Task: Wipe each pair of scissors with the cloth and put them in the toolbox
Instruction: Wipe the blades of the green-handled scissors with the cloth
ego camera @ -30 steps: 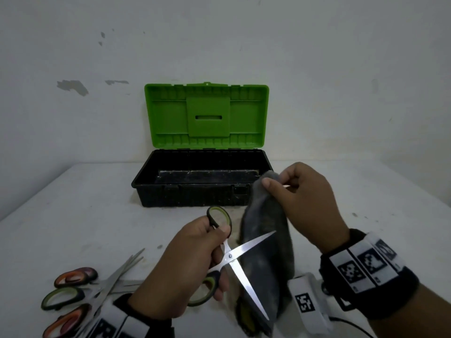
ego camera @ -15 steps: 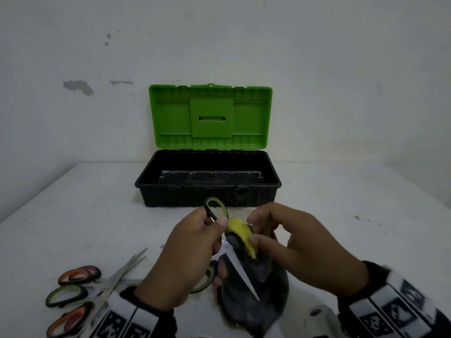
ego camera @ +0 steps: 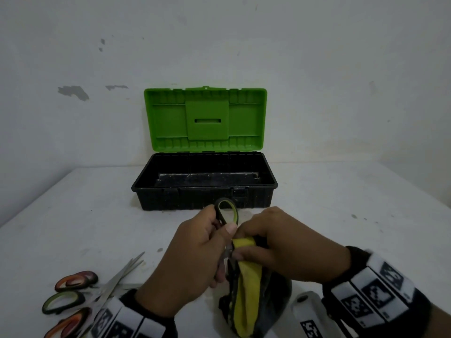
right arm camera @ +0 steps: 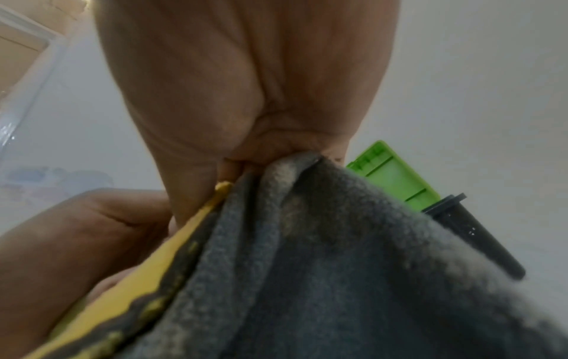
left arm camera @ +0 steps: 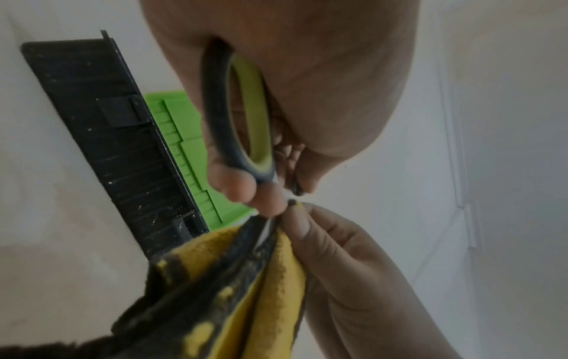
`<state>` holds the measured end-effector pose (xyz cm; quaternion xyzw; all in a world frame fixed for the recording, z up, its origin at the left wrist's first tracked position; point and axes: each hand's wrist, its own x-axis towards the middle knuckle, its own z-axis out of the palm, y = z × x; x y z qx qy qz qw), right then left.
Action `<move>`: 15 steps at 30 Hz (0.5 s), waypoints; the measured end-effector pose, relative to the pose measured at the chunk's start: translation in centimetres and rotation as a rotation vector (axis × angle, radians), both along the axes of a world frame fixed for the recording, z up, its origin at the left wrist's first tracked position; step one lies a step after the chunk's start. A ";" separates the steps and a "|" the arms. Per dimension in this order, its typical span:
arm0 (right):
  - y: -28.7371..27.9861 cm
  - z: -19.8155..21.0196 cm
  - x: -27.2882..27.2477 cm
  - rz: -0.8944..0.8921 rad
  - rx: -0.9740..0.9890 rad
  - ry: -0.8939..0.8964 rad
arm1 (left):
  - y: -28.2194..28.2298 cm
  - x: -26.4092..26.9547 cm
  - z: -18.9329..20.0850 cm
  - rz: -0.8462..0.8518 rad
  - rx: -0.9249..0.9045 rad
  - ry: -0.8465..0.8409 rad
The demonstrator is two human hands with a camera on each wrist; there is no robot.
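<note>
**Yellow fold of cloth now clamped over the blade**

Yellow and grey cloth [ego camera: 246, 284] sits at lower centre of the head view, pinched around the blade of the green-handled scissors [ego camera: 227, 212] by the right hand [ego camera: 285, 247], thumb and forefinger closed on the fabric close to the pivot. A second ago the blades stood open and bare with the cloth held up behind them; half a second ago the cloth was just closing on one blade. Now no bare blade shows in the head view, and the left wrist view shows only a sliver of metal running down into the fold. The left hand [ego camera: 192, 262] grips the handle loops, fingers curled around them, one loop standing up above the knuckles.

That shift suggests the wipe of this pair is under way, probably at the start of a stroke from pivot toward tip.

Black toolbox [ego camera: 205, 191] stands at centre frame, its green lid [ego camera: 205, 119] propped open against the wall; nothing shows inside it. Three more scissors [ego camera: 73, 298] lie at lower left on the white table [ego camera: 341, 203], so most of the job seems to remain.
</note>
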<state>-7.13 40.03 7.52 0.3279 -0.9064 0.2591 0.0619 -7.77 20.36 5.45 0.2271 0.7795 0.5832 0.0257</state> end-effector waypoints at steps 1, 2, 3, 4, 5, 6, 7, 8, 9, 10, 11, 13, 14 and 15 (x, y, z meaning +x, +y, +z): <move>0.4 0.1 -0.1 -0.009 0.003 -0.016 | -0.1 -0.1 0.0 -0.001 -0.004 -0.003; 0.9 0.2 -0.1 -0.024 -0.005 -0.037 | -0.2 -0.1 0.0 0.000 -0.008 -0.005; 1.3 0.3 -0.1 -0.041 -0.013 -0.059 | -0.3 -0.1 0.0 0.001 -0.007 -0.006; 1.7 0.4 -0.1 -0.053 -0.015 -0.078 | -0.2 -0.2 -0.1 0.003 -0.004 -0.006; 1.9 0.5 -0.1 -0.059 -0.011 -0.093 | -0.1 -0.2 -0.1 0.003 -0.005 -0.005; 2.0 0.5 -0.1 -0.063 -0.008 -0.102 | 0.0 -0.1 -0.1 0.000 -0.008 0.000; 2.0 0.6 -0.1 -0.069 -0.013 -0.109 | 0.2 -0.1 -0.2 -0.005 -0.009 0.007; 1.9 0.6 -0.1 -0.078 -0.026 -0.116 | 0.4 -0.1 -0.2 -0.009 -0.007 0.014; 1.7 0.7 -0.2 -0.081 -0.044 -0.123 | 0.6 -0.1 -0.1 -0.013 -0.001 0.018; 1.4 0.7 -0.2 -0.072 -0.060 -0.128 | 0.8 -0.1 -0.1 -0.020 0.008 0.020; 1.1 0.7 -0.2 -0.053 -0.074 -0.128 | 0.9 -0.1 0.0 -0.033 0.021 0.019; 0.5 0.6 -0.1 -0.017 -0.085 -0.126 | 1.0 -0.1 -0.1 -0.060 0.044 0.012; 0.4 0.6 0.0 -0.016 -0.085 -0.129 | 0.9 -0.1 0.0 -0.069 0.057 0.003; 0.4 0.6 -0.1 -0.019 -0.083 -0.132 | 0.8 -0.1 0.0 -0.071 0.069 -0.007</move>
